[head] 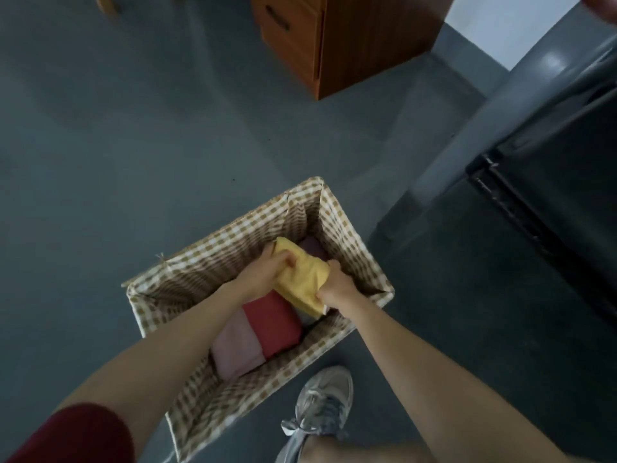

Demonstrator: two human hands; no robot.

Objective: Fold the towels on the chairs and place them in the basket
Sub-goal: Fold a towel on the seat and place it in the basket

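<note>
A basket [213, 248] lined with tan-and-white checked cloth stands on the grey floor below me. Both hands reach down into it and hold a folded yellow towel [302, 277]. My left hand [263, 270] grips the towel's left edge, and my right hand [335, 287] grips its right edge. Under the yellow towel lie a folded red towel [273, 324], a folded pink towel [235, 352] and a dark mauve one [312, 247] at the far end. No chair with towels is in view.
A wooden drawer cabinet [334, 38] stands at the back. A dark appliance or cabinet [551, 182] fills the right side. My grey sneaker [320, 406] rests on the floor just right of the basket's near corner.
</note>
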